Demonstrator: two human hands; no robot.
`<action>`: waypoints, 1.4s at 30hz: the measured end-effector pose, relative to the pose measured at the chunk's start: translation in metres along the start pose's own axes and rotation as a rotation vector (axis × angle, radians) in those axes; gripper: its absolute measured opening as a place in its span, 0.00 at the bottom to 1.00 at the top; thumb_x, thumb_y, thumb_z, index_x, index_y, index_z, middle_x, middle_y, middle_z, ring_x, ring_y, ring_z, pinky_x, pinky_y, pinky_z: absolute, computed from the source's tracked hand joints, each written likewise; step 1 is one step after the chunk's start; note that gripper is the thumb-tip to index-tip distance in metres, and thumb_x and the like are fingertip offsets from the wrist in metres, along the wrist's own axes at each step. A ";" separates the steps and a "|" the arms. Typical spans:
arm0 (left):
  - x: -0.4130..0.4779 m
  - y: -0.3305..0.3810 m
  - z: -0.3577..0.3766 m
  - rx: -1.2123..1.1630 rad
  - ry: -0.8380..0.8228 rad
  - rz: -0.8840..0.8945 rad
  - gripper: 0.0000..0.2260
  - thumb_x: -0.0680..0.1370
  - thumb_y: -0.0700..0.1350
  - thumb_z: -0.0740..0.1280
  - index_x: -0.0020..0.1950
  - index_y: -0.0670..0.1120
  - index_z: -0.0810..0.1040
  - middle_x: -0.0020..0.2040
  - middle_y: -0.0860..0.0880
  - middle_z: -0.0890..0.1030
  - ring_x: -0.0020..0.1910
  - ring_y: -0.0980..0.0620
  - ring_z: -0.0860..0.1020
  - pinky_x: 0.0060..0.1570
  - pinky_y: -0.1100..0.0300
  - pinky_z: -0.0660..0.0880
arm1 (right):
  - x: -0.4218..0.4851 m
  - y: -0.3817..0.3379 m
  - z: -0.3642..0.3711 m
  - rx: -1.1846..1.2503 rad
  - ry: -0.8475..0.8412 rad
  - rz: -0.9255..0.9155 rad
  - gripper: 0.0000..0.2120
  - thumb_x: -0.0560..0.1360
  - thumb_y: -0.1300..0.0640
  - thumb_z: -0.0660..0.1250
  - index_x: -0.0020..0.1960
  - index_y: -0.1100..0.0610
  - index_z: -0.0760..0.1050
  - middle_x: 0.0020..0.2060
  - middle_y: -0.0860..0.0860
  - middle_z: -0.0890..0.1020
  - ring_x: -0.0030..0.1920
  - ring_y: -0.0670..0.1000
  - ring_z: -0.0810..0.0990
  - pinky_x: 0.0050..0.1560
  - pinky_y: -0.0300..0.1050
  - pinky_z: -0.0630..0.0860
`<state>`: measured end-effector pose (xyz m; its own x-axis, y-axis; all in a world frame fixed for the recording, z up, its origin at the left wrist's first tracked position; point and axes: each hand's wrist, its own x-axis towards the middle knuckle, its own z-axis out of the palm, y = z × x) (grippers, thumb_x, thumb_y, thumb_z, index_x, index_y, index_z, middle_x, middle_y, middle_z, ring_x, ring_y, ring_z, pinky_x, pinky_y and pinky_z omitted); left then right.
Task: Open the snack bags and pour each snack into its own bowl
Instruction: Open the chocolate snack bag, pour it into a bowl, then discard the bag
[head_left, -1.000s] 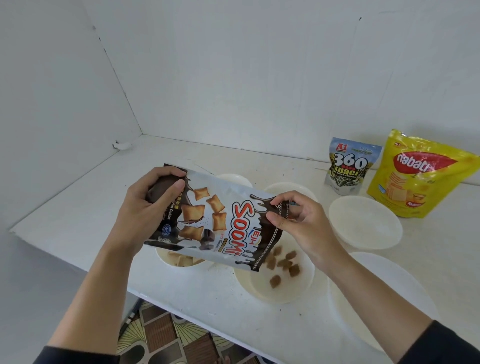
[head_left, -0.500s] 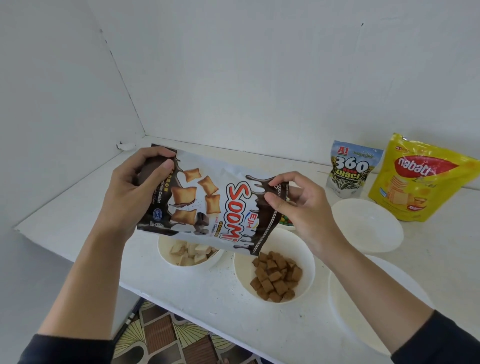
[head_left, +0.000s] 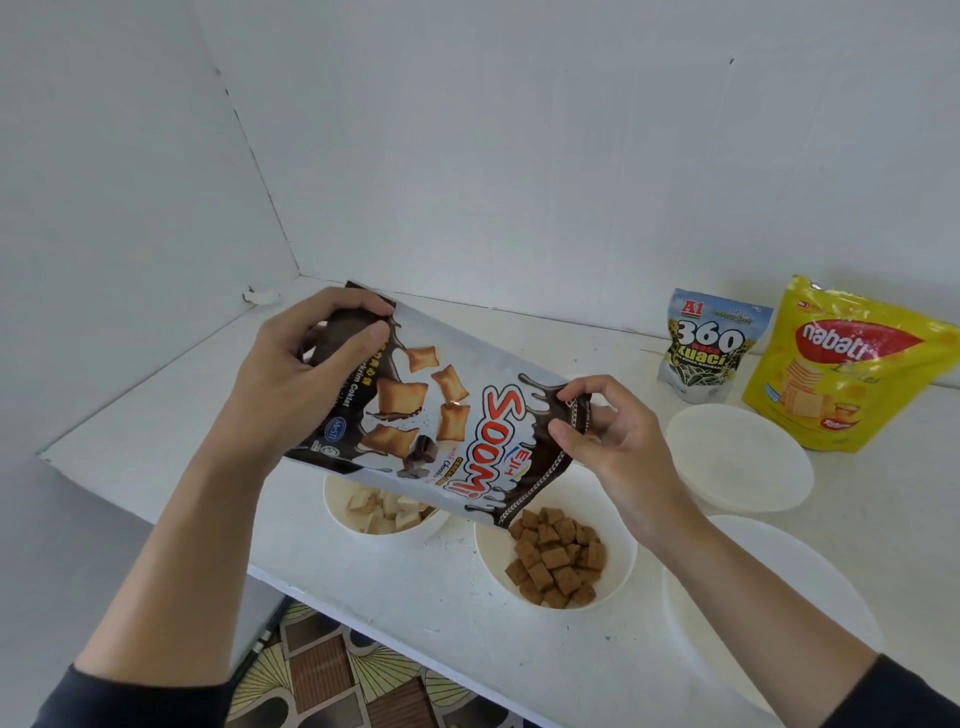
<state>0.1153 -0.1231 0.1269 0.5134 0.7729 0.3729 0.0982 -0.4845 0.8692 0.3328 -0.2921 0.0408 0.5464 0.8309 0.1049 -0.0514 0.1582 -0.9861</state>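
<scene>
We're mid-pour: left hand (head_left: 291, 384) grips the Soom bag (head_left: 431, 415) by its base, right hand (head_left: 608, 436) pinches its mouth over the brown-snack bowl (head_left: 617, 566). Likely next: empty it, then open the kuaci bag (head_left: 706, 348).

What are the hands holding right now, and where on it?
Both hold the snack bag: the left hand grips its raised end, the right hand pinches its lower end.

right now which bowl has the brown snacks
The bowl under the Soom bag's lower end; its left neighbour holds pale pieces, the right two look empty.
</scene>
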 end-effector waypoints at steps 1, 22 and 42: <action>-0.002 -0.002 0.003 0.005 -0.015 -0.012 0.06 0.81 0.46 0.70 0.55 0.56 0.83 0.55 0.55 0.84 0.54 0.49 0.84 0.43 0.53 0.84 | -0.002 0.004 -0.001 -0.006 0.006 0.014 0.11 0.75 0.70 0.71 0.53 0.58 0.75 0.46 0.56 0.88 0.49 0.57 0.87 0.48 0.49 0.82; 0.027 0.054 0.001 0.115 0.000 0.197 0.06 0.81 0.48 0.70 0.56 0.54 0.84 0.47 0.60 0.85 0.49 0.57 0.85 0.45 0.66 0.81 | 0.004 -0.028 0.001 0.130 0.062 -0.055 0.11 0.76 0.68 0.70 0.55 0.58 0.74 0.48 0.58 0.87 0.51 0.57 0.87 0.49 0.50 0.84; 0.029 0.061 0.028 0.271 -0.212 0.282 0.10 0.79 0.49 0.72 0.60 0.55 0.80 0.54 0.53 0.84 0.50 0.56 0.85 0.44 0.62 0.82 | -0.002 0.002 -0.017 0.269 0.117 0.043 0.10 0.77 0.71 0.65 0.51 0.58 0.73 0.51 0.60 0.86 0.52 0.59 0.85 0.54 0.58 0.81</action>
<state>0.1598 -0.1412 0.1817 0.7128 0.5077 0.4839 0.1346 -0.7762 0.6160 0.3460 -0.3031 0.0360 0.6309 0.7752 0.0330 -0.2877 0.2732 -0.9180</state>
